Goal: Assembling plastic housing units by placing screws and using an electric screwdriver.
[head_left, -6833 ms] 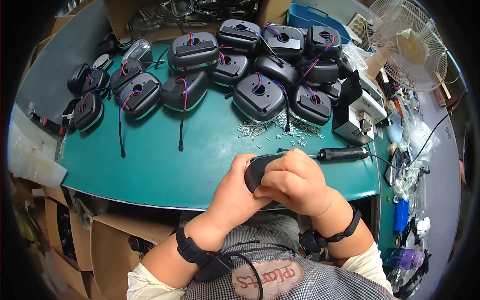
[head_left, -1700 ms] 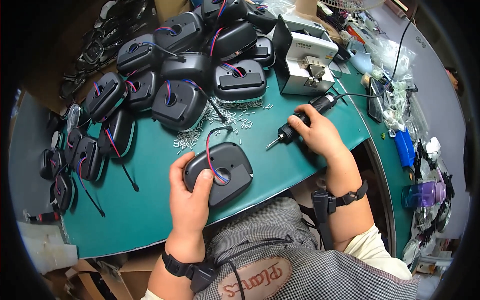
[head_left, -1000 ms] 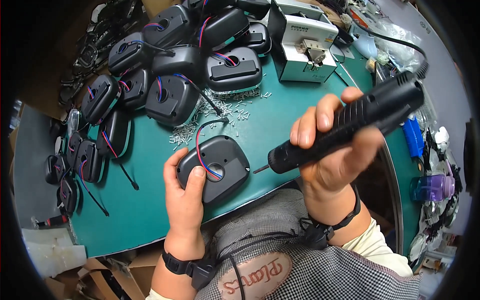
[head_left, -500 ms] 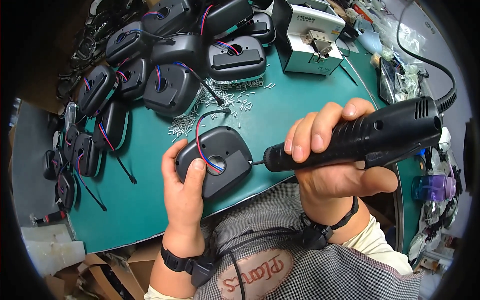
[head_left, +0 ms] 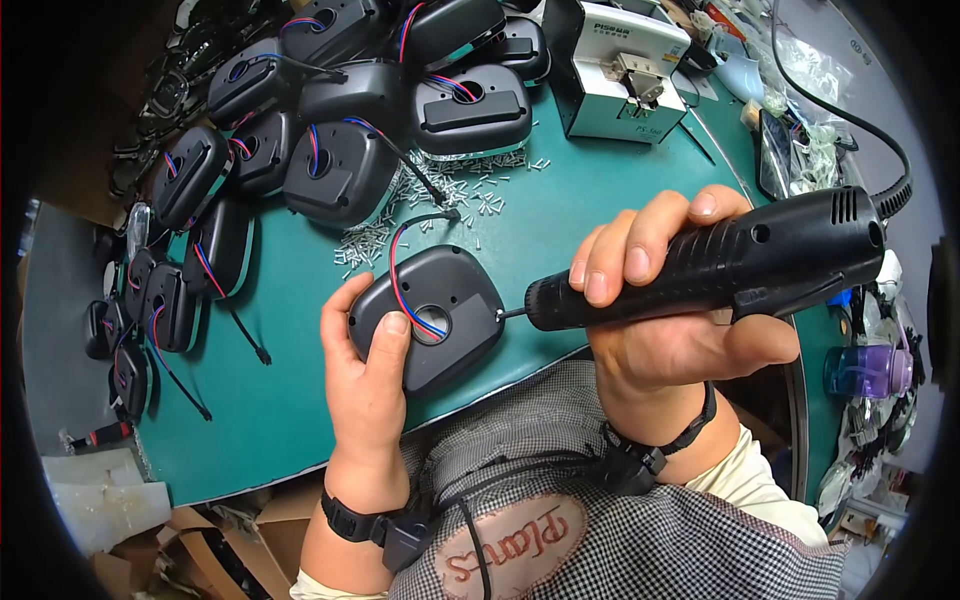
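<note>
Now left hand (head_left: 368, 375) fingers clamped over black housing (head_left: 428, 315), right hand (head_left: 665, 300) fingers wrapped around electric screwdriver (head_left: 720, 265).

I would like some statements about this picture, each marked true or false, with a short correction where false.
1. The right hand holds a black electric screwdriver. True.
2. The left hand holds a dark housing on the green mat. True.
3. The screwdriver tip is far above the housing. False: the tip is at the housing's right edge.
4. Red and blue wires come out of the housing's round hole. True.
5. The loose screws lie in a white bowl. False: they lie scattered on the mat.
6. The white machine stands at the near left corner. False: it stands at the far side, right of the pile of housings.
</note>
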Demonstrator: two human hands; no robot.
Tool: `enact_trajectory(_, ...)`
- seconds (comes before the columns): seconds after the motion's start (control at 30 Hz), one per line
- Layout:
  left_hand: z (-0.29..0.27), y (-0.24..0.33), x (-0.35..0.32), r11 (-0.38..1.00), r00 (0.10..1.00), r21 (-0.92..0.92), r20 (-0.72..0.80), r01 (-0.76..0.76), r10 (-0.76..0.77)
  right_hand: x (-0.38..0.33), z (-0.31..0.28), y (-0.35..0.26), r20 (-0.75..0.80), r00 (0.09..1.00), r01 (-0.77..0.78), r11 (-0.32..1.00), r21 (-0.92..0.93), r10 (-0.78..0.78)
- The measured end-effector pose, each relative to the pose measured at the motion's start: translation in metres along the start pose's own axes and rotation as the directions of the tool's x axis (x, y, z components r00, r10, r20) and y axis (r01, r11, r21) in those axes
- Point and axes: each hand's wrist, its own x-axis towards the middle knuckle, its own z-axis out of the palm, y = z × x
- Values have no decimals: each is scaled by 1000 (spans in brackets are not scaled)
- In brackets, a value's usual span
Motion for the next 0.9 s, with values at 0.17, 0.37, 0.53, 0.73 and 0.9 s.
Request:
enact_trajectory(0.17, -1, 0, 0, 1000, 1000, -25, 3, 6, -6, 1, 2, 0, -23, 1000, 0, 999, 35, 0)
enact_trajectory(0.37, 1, 6, -1, 1000, 1000, 30, 12, -9, 9, 1, 1, -5, -71, 997, -24, 999, 35, 26)
enact_trajectory(0.53, -13, 8, 1, 960, 997, 267, -4, -79, 83, 10, 7, -19, -141, 988, -48, 996, 72, 58)
enact_trajectory(0.73, -21, 48, -13, 633, 849, 621, 104, -462, 518, 20, 24, -37, -94, 993, -59, 985, 164, 75)
enact_trajectory(0.9, -1, 73, -29, 947, 899, -162, 392, 277, -196, 22, 42, -46, -10, 995, -90, 969, 229, 95)
